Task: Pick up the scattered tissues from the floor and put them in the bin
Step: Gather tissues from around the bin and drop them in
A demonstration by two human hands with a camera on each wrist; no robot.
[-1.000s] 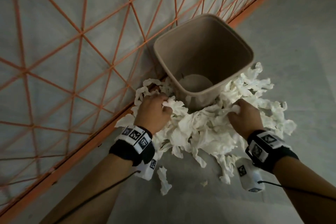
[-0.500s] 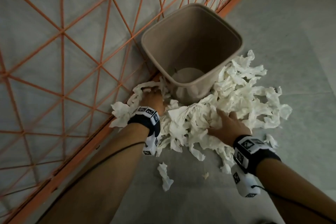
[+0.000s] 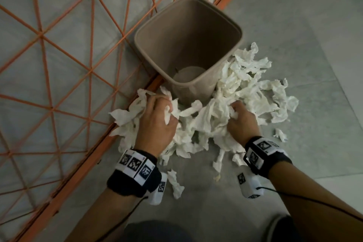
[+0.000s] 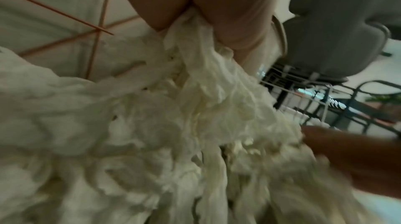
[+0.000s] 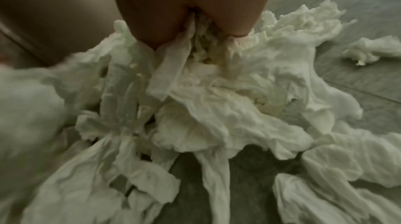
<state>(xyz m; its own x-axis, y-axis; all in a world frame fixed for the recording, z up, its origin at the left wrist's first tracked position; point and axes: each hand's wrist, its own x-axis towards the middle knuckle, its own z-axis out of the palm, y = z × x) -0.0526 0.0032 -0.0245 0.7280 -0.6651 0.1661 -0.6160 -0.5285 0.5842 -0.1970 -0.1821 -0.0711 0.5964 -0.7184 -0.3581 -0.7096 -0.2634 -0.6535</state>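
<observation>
A heap of crumpled white tissues (image 3: pixel 243 88) lies on the grey floor around the near side of a tan square bin (image 3: pixel 188 45). My left hand (image 3: pixel 159 112) grips a bunch of tissues at the heap's left end, by the orange frame. My right hand (image 3: pixel 238 115) grips another bunch in the middle of the heap. In the left wrist view the fingers (image 4: pixel 234 27) pinch tissue (image 4: pixel 195 90) tightly. The right wrist view shows fingers (image 5: pixel 149 21) curled into the tissues (image 5: pixel 217 99). The bin's visible bottom holds no tissue.
An orange lattice fence (image 3: pixel 64 61) with an orange base rail (image 3: pixel 82 165) runs along the left, right behind the bin. Loose scraps (image 3: pixel 176 184) (image 3: pixel 280 135) lie apart from the heap. A grey chair (image 4: pixel 338 27) shows in the left wrist view.
Both hands have closed on tissue and drawn the heap together between them; the right hand has moved up into the middle of the pile, the left has pulled back a little.
</observation>
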